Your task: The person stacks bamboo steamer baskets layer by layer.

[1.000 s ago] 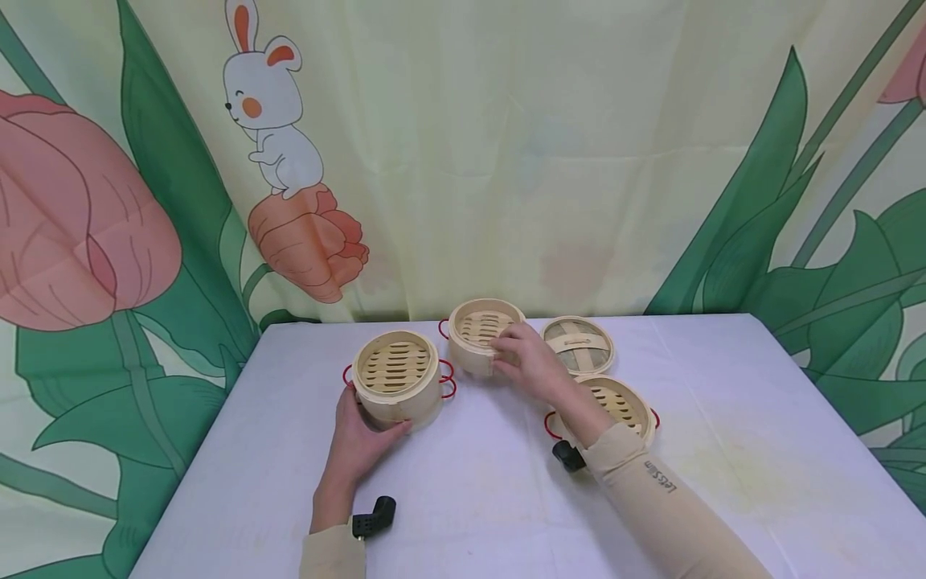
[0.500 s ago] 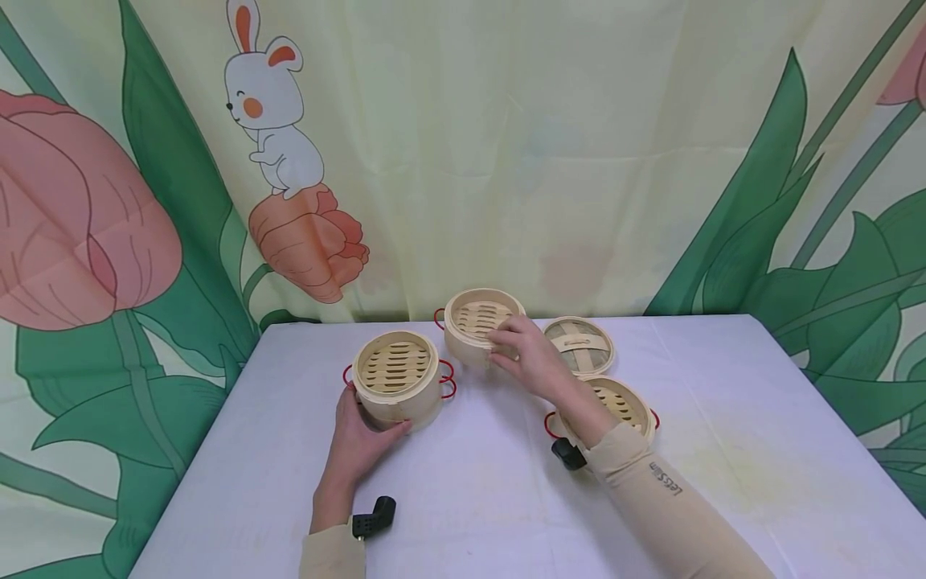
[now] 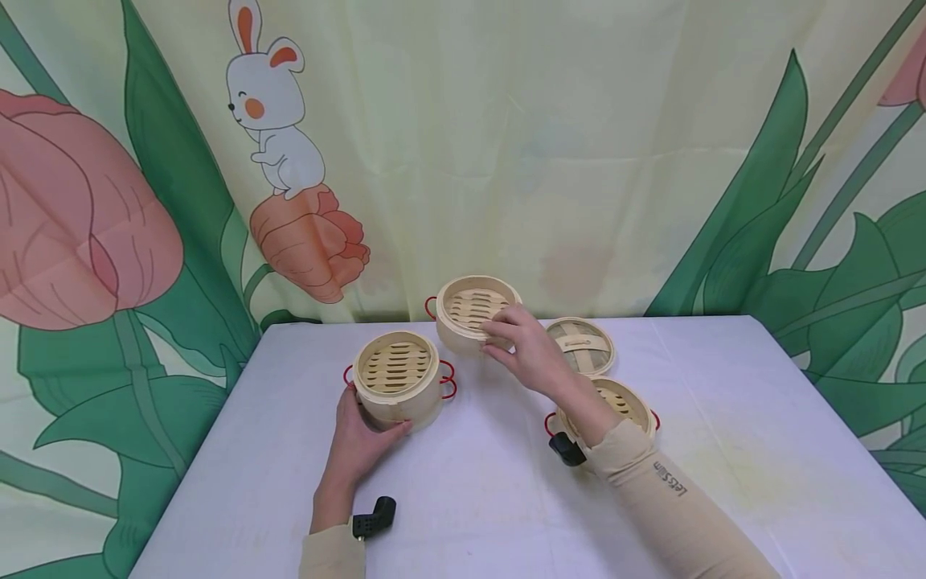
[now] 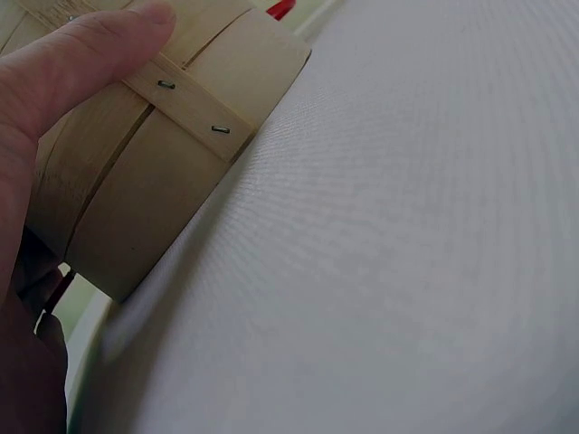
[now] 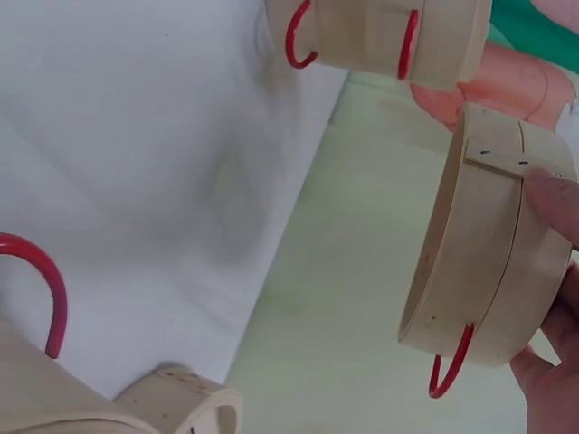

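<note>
In the head view a stack of two bamboo steamer baskets [image 3: 401,402] with red handles stands on the left of the table. My left hand [image 3: 358,438] holds its near left side, thumb across the front; in the left wrist view the thumb [image 4: 99,45] presses the stack's bamboo wall [image 4: 190,172]. Behind and to the right, my right hand [image 3: 531,354] grips another steamer basket [image 3: 454,331] by its near right rim. The right wrist view shows this basket [image 5: 488,244] raised off the cloth, tilted, one red handle visible. Part of the right hand is cut off there.
Right of centre a steamer lid [image 3: 579,346] lies flat behind another steamer basket [image 3: 622,406], which my right forearm partly covers. A white cloth [image 3: 463,498] covers the table. A printed curtain [image 3: 463,161] hangs at the back edge.
My right hand has lifted the single steamer basket and moved it slightly back and to the left. My left hand and the stack have stayed in place.
</note>
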Motion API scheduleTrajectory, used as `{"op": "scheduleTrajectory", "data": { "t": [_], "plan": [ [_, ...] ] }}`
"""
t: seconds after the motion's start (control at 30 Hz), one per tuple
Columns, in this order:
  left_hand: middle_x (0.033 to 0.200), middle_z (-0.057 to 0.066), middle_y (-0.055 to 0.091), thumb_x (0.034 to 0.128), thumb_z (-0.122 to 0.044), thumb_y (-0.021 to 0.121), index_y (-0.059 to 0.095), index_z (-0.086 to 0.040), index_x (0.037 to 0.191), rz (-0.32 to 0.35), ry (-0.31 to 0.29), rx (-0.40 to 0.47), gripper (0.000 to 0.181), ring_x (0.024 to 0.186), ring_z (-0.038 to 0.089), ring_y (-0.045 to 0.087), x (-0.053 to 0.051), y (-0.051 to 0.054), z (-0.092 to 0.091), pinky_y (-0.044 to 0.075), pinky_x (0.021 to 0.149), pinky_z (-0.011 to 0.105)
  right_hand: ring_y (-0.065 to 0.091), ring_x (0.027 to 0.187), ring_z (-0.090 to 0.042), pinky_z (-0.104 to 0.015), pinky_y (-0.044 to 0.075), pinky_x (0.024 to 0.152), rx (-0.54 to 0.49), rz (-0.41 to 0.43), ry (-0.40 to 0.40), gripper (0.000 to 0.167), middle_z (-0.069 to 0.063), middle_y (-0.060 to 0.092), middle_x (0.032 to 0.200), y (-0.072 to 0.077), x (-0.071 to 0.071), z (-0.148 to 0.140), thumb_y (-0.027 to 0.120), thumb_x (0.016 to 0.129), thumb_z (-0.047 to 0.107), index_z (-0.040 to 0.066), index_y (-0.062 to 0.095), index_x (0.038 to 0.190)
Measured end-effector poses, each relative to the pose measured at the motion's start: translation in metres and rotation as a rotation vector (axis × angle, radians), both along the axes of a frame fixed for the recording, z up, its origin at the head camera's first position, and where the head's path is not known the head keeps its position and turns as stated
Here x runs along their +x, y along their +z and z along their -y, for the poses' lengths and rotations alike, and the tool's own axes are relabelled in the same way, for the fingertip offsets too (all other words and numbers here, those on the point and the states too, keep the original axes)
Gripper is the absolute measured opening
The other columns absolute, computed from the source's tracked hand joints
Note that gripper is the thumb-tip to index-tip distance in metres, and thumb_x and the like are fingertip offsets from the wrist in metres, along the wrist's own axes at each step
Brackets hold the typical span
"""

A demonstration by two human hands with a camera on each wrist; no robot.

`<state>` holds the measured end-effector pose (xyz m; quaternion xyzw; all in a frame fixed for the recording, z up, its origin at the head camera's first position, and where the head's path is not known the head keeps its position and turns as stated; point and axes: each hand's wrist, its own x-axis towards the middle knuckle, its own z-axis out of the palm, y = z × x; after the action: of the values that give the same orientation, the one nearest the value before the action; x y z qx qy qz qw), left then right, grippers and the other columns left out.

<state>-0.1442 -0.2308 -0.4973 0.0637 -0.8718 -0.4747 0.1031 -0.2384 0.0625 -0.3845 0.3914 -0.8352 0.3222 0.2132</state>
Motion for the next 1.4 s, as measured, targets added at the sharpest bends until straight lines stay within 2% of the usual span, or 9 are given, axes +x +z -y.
{"op": "scheduleTrajectory", "data": {
  "t": [0.57,0.77,0.93,1.03,1.2,1.3,1.4],
  "plan": [
    [0.153,0.018,0.029,0.069,-0.039,0.094,0.021,-0.007,0.155,0.012,0.004,-0.003,0.117,0.143,0.031,0.027,0.002,-0.001,0.001,0.023,0.117,0.052,0.054,0.096,-0.027,-0.038,0.048,0.083,-0.033,-0.069,0.083,0.022,-0.007,0.062,0.098,0.014,0.004,0.016,0.083,0.081,0.0,0.004,0.075,0.102],
    [0.154,0.018,0.028,0.0689,-0.041,0.093,0.019,-0.008,0.156,0.017,0.006,0.0,0.119,0.144,0.032,0.026,0.002,-0.001,0.001,0.023,0.116,0.054,0.055,0.097,-0.028,-0.038,0.048,0.084,-0.06,-0.065,0.094,0.025,-0.008,0.062,0.099,0.018,0.006,0.021,0.083,0.079,-0.002,0.003,0.076,0.103],
    [0.155,0.018,0.027,0.069,-0.043,0.093,0.018,-0.009,0.156,0.021,0.006,-0.001,0.12,0.144,0.033,0.026,0.002,-0.001,0.0,0.023,0.116,0.055,0.055,0.099,-0.029,-0.042,0.046,0.095,-0.082,-0.048,0.106,0.027,-0.01,0.062,0.1,0.017,0.007,0.026,0.083,0.079,-0.003,0.0,0.075,0.105],
    [0.154,0.018,0.027,0.0691,-0.041,0.093,0.019,-0.009,0.156,0.015,0.005,0.0,0.119,0.144,0.032,0.026,0.003,0.0,0.0,0.023,0.116,0.054,0.055,0.101,-0.03,-0.046,0.041,0.105,-0.103,-0.041,0.116,0.027,-0.011,0.062,0.101,0.015,0.007,0.028,0.083,0.079,-0.004,-0.001,0.075,0.105],
    [0.154,0.018,0.028,0.0694,-0.038,0.094,0.02,-0.008,0.156,0.011,0.003,0.002,0.117,0.143,0.031,0.026,0.003,0.001,-0.001,0.023,0.117,0.052,0.054,0.103,-0.032,-0.05,0.037,0.11,-0.135,-0.045,0.13,0.026,-0.01,0.062,0.102,0.011,0.006,0.03,0.082,0.079,-0.004,0.0,0.074,0.104],
    [0.155,0.018,0.027,0.0695,-0.039,0.093,0.019,-0.008,0.156,0.014,0.003,0.002,0.118,0.143,0.031,0.026,0.002,0.001,-0.001,0.023,0.117,0.052,0.055,0.103,-0.032,-0.053,0.035,0.11,-0.156,-0.069,0.15,0.028,-0.011,0.062,0.103,0.01,0.007,0.031,0.082,0.079,-0.005,0.0,0.073,0.105],
    [0.155,0.018,0.027,0.0693,-0.04,0.093,0.019,-0.008,0.156,0.017,0.006,0.004,0.118,0.143,0.032,0.026,0.002,0.001,-0.001,0.023,0.117,0.053,0.056,0.104,-0.032,-0.058,0.029,0.113,-0.166,-0.099,0.166,0.03,-0.012,0.062,0.105,0.009,0.007,0.033,0.082,0.079,-0.005,0.0,0.073,0.108]
  ]
}}
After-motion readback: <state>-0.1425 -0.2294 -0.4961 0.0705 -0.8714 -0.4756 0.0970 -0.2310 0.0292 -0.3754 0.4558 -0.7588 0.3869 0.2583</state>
